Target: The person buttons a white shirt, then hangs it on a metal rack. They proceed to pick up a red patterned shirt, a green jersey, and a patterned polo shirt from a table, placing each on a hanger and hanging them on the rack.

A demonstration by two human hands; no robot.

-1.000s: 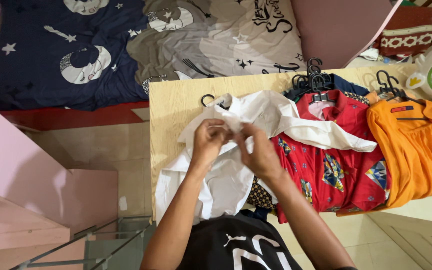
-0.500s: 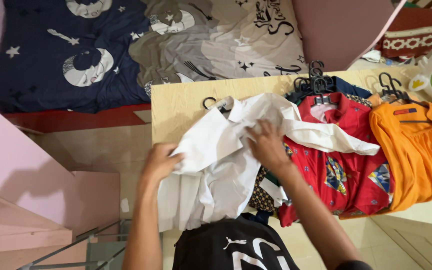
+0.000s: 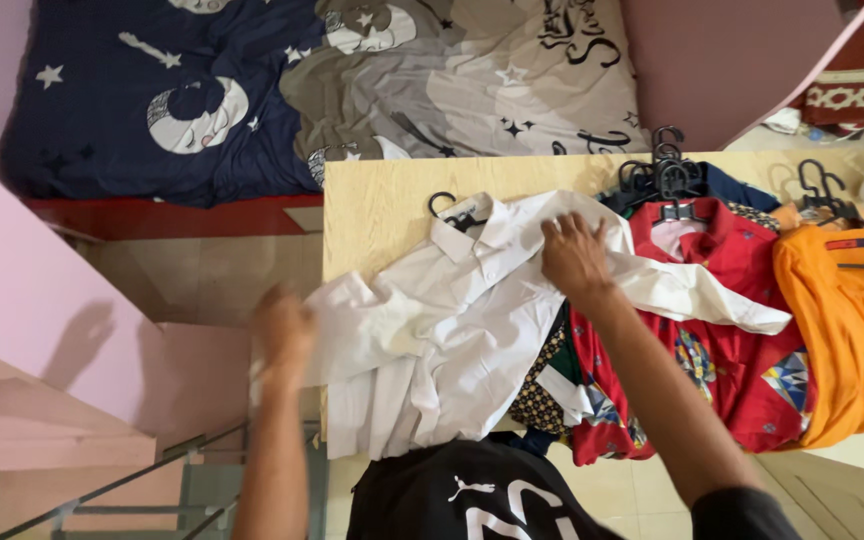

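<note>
**Inspector:** Where does the white shirt (image 3: 452,330) lie?

**Assistant:** At the centre of the frame, spread front-up on the wooden worktop (image 3: 382,200), still on its black hanger (image 3: 444,203), whose hook shows just above the collar. Its hem hangs over the near edge. One sleeve crosses the red patterned shirt (image 3: 712,330) to its right; an orange garment (image 3: 852,330) lies further right.

**Inspector:** The hands?

**Assistant:** The left hand (image 3: 282,330), blurred at centre left, is closed on the shirt's left sleeve edge, off the worktop's side. The right hand (image 3: 574,255) rests flat with fingers spread on the shoulder area, gripping nothing.

**Inspector:** Handling?

**Assistant:** In my judgement light, soft and limp; it creases readily and slides on the smooth wood. It is best taken at the collar, shoulder seams or cuffs, where the cloth is firmer.
</note>
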